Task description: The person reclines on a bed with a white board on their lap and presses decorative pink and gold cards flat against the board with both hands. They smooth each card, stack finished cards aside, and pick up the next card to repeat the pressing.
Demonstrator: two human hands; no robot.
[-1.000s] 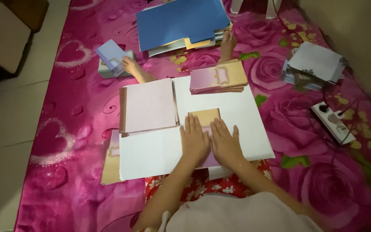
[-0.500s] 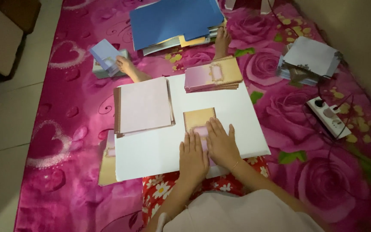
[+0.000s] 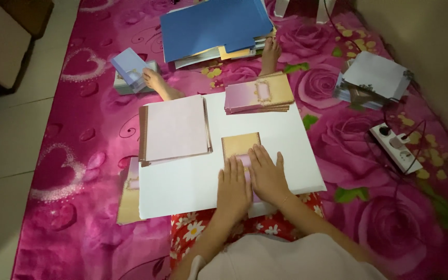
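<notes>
Both my hands lie flat, palms down, on a small tan and pink card (image 3: 240,144) that rests on a large white board (image 3: 182,184) across my lap. My left hand (image 3: 234,189) covers the card's lower left part, my right hand (image 3: 268,173) its lower right part, side by side. Left of the card lies a stack of pale pink sheets (image 3: 175,128). Behind the card sits a pile of folded pink and tan cards (image 3: 258,93).
My two bare feet (image 3: 155,82) stick out past the board on a pink rose-patterned mat (image 3: 385,207). A blue folder pile (image 3: 214,26) lies at the back, a small blue-lilac packet (image 3: 129,67) at left, white envelopes (image 3: 377,78) and a power strip (image 3: 397,147) at right.
My hands have stayed flat on the card, shifting only slightly. The view has moved a little, so everything sits slightly lower and to the right.
</notes>
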